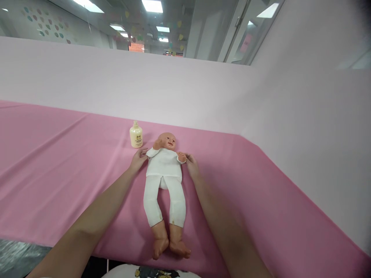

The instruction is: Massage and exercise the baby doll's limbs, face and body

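Note:
A baby doll [164,164] in a white long-sleeved top and white leggings lies on its back on the pink cover, head away from me and bare feet towards me. My left hand [139,159] has its fingers closed at the sleeve on the doll's bent arm, on the left side. On the other side, my right hand [191,166] pinches at the cuff beside the doll's small hand; the exact grip is partly hidden. Just beyond my left hand, a cream-coloured pump bottle [136,136] with a dark printed label stands upright.
The pink cover [58,162] has creases on the left. A white wall [145,85] rises behind it and along the right, with a window [162,27] above. Crinkled clear plastic [20,256] shows at the lower left edge.

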`<state>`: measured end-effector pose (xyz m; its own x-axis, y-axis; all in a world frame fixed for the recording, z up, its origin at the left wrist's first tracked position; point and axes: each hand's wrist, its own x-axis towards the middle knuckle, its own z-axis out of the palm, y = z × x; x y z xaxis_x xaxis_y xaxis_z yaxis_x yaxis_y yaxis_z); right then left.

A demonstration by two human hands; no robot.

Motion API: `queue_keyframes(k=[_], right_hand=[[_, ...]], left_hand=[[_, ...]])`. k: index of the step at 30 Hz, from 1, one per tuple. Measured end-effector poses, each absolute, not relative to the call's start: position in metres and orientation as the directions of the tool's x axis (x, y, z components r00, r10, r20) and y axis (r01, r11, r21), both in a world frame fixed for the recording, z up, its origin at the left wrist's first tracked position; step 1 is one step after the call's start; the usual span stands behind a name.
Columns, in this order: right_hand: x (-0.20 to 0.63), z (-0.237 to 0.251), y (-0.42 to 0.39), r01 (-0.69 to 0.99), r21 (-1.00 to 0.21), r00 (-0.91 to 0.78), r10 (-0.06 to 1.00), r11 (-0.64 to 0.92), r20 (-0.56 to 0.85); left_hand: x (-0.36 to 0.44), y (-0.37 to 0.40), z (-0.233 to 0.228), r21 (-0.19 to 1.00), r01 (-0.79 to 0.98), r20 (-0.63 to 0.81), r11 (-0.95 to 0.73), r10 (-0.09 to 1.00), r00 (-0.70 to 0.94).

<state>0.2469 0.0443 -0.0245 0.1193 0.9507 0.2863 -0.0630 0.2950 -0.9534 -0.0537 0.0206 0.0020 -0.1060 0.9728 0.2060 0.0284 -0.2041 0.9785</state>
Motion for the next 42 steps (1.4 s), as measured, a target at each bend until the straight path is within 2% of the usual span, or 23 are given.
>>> queue_keyframes(k=[3,11,24,27,30,37,42], right_hand=[[0.245,-0.021,0.041,-0.021,-0.949,0.136,0.942,0.314,0.308],[0.242,-0.012,0.026,0.238,-0.885,0.078,0.900,0.400,0.428],[0.248,-0.020,0.035,0.454,-0.849,0.158,0.913,0.271,0.376],[0.249,-0.019,0.035,0.445,-0.862,0.154,0.927,0.244,0.342],[0.250,-0.018,0.037,0.383,-0.896,0.121,0.950,0.224,0.289],[0.255,-0.020,0.046,-0.049,-0.956,0.124,0.952,0.289,0.281],[0.258,-0.026,0.043,-0.020,-0.962,0.047,0.962,0.271,0.270]], left_hand=[[-0.054,0.021,0.000,0.977,0.084,0.207,-0.197,0.970,-0.127],[-0.054,0.016,0.004,0.970,0.166,0.203,-0.178,0.968,-0.147],[-0.054,0.026,0.000,0.882,0.411,0.316,-0.229,0.935,-0.158],[-0.054,0.026,0.000,0.886,0.420,0.285,-0.194,0.944,-0.164],[-0.055,0.026,-0.003,0.926,0.331,0.234,-0.180,0.964,-0.129],[-0.056,0.028,-0.003,0.972,0.014,0.234,-0.233,0.968,-0.095],[-0.056,0.025,0.001,0.980,-0.029,0.197,-0.199,0.979,-0.056]])
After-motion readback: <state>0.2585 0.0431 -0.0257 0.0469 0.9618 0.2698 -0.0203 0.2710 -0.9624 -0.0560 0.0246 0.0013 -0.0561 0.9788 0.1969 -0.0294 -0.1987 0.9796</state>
